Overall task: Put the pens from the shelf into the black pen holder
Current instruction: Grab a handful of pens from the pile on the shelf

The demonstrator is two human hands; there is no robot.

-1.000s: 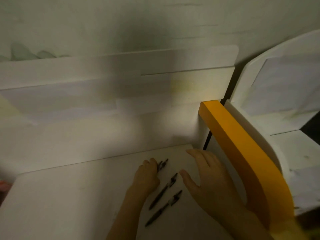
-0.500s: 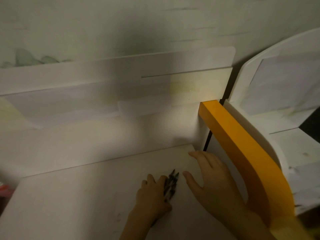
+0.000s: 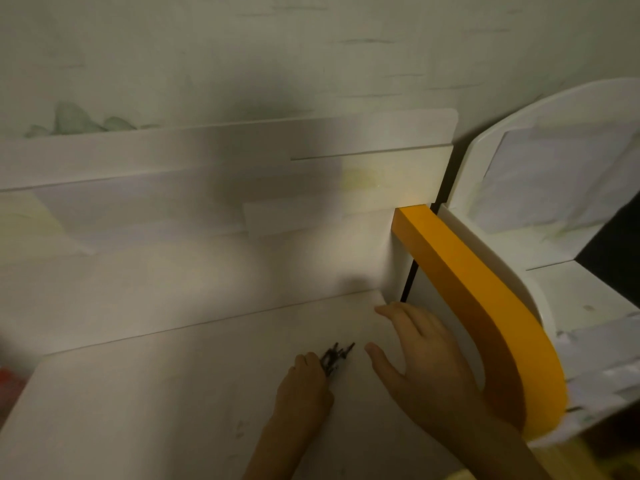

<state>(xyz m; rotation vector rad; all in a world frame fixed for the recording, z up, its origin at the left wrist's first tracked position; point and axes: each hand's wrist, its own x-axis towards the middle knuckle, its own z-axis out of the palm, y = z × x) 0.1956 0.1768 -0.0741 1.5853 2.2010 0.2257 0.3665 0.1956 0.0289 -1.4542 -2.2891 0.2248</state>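
Gathered since a second ago, the pens [image 3: 335,359] no longer lie spread out on the shelf [image 3: 145,393]: they are now bunched together in the left hand [image 3: 304,386], which has slid a little nearer to the person. Its fingers are curled round the dark bundle, and only the tips of the pens stick out past the knuckles, pointing up and to the right. How many pens are in the bundle cannot be told, as they blur into one dark clump.

Just to the right, the right hand [image 3: 419,362] has barely shifted. It rests flat on the shelf with fingers straight and thumb spread toward the pens, holding nothing, close to the pen tips but apart from them.

Beside that hand, an orange curved edge [image 3: 485,306] runs from the lower right up to the back corner of the shelf, with a white side panel [image 3: 554,188] beyond it. Behind the shelf surface rises a pale back panel [image 3: 173,271], dimly lit and crossed by a soft shadow. Farther up is the wall [image 3: 311,46], light with faint streaks and a greenish mark at its left. At the far left edge, a small red patch [image 3: 8,382] shows, too blurred to identify.
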